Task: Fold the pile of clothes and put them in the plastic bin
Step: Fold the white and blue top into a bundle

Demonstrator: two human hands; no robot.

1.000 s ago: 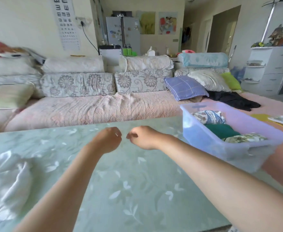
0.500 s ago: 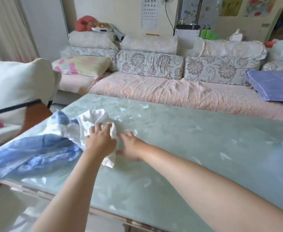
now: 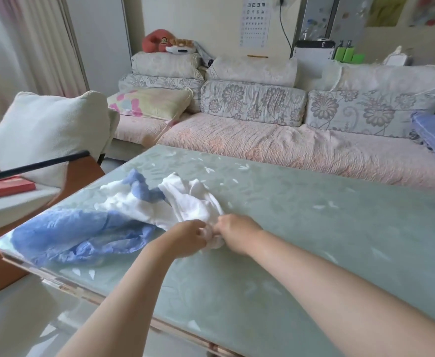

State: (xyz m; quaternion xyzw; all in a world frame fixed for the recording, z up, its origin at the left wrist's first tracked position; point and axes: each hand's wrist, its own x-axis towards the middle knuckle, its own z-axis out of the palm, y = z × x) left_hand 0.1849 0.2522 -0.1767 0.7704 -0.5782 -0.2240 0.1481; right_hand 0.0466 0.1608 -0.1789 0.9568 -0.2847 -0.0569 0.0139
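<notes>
A crumpled white cloth garment lies on the near left part of a pale green glass-topped table with a white leaf pattern. Its near end is bunched between the person's two hands, which sit almost knuckle to knuckle just above the tabletop. The left hand has its fingers curled tight into the white cloth, and the right hand grips the same bunch from the other side, fingers likewise closed on the fabric. Which part of the garment they hold, a hem or a sleeve, cannot be told from the folds.

Touching the white garment on its left, a rumpled light blue garment spreads toward the table's left corner, with one strip of it crossing over the white cloth.

Beyond the table's far edge runs a long sofa with a pink quilted cover and grey floral back cushions. To the left stands a chair with a thick cream cushion. Near it a flat red book lies on a white surface. An eye chart hangs on the back wall.
</notes>
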